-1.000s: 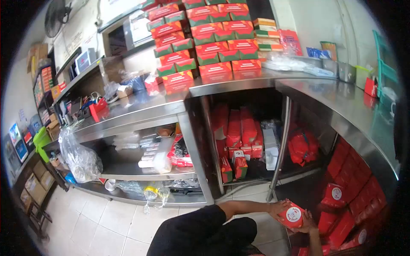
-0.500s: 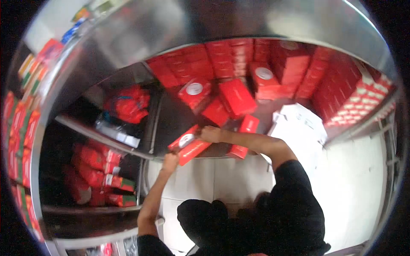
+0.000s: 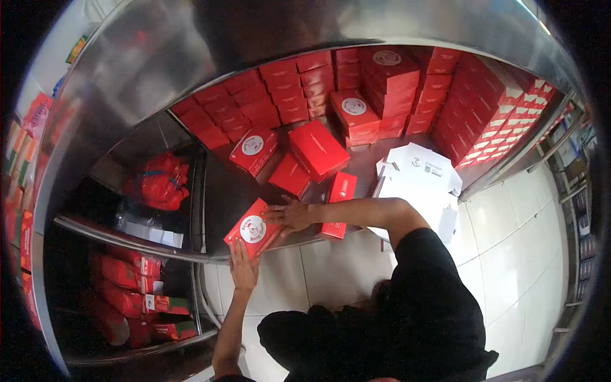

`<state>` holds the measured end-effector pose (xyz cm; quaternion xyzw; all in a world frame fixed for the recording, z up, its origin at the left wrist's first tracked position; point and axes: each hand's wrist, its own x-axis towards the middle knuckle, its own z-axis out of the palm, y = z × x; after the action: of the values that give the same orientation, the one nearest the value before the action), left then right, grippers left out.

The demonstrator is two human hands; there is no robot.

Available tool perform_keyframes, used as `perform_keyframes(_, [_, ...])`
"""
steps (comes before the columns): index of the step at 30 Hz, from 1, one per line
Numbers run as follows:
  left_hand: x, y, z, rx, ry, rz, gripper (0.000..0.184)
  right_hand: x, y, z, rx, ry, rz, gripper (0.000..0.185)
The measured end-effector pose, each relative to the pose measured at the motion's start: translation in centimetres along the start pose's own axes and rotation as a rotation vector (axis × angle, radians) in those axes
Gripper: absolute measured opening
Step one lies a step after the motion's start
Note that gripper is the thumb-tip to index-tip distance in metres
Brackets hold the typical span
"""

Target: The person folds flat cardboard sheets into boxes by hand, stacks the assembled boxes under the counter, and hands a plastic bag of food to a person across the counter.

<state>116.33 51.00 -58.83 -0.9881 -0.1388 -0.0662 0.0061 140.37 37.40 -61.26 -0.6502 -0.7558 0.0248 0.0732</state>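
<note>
Steadying a red box (image 3: 253, 228) with outstretched left hand (image 3: 244, 266) and loosely spread right hand (image 3: 293, 215), apparently squaring it up, likely needing curled fingers for any lift.

A dark shelf (image 3: 224, 186) carries stacked red boxes (image 3: 286, 94) from ten to two o'clock — white cardboard sheets (image 3: 417, 181) at three, a narrow box (image 3: 344, 186) near five, loose boxes (image 3: 318, 149) around the centre — and a labelled box (image 3: 252, 227) at seven, by the front edge.
</note>
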Motion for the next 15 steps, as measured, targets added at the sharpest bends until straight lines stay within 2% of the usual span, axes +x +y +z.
perform_keyframes(1, [0.0,0.5,-0.7,-0.029,-0.022,-0.029,0.064,0.0,-0.4,-1.3,-0.037,0.0,-0.02,0.078])
perform_keyframes(3, [-0.1,0.5,-0.8,-0.075,-0.081,-0.042,0.068,1.9,-1.9,-4.7,-0.186,-0.142,-0.06,0.087])
perform_keyframes(6, [0.2,-0.1,-0.7,-0.03,-0.048,-0.034,0.067,6.0,-1.1,-0.7,-0.226,0.01,-0.03,0.093])
perform_keyframes(7, [0.3,-0.4,-0.8,0.001,-0.016,-0.028,0.067,6.9,-1.6,-1.3,-0.147,-0.037,0.021,0.092])
perform_keyframes(9, [0.9,-1.4,-0.9,-0.259,0.4,-0.12,0.062,7.9,-2.7,-4.6,0.004,-0.131,0.122,0.091])
perform_keyframes(10, [1.1,-1.8,-0.9,-0.398,0.599,-0.168,0.061,7.2,-3.3,-6.7,-0.009,0.07,0.115,0.093])
perform_keyframes(13, [1.2,-1.7,-3.5,-0.433,0.74,-0.375,0.055,3.4,-3.5,-16.0,0.029,0.525,0.38,0.086])
perform_keyframes(14, [1.5,-1.4,-3.8,-0.5,0.731,-0.392,0.05,1.3,-2.4,-19.5,-0.084,0.6,0.541,0.08])
perform_keyframes(15, [2.0,-0.9,-3.8,-0.527,0.694,-0.387,0.05,-0.3,0.2,-21.6,-0.122,0.586,0.799,0.075])
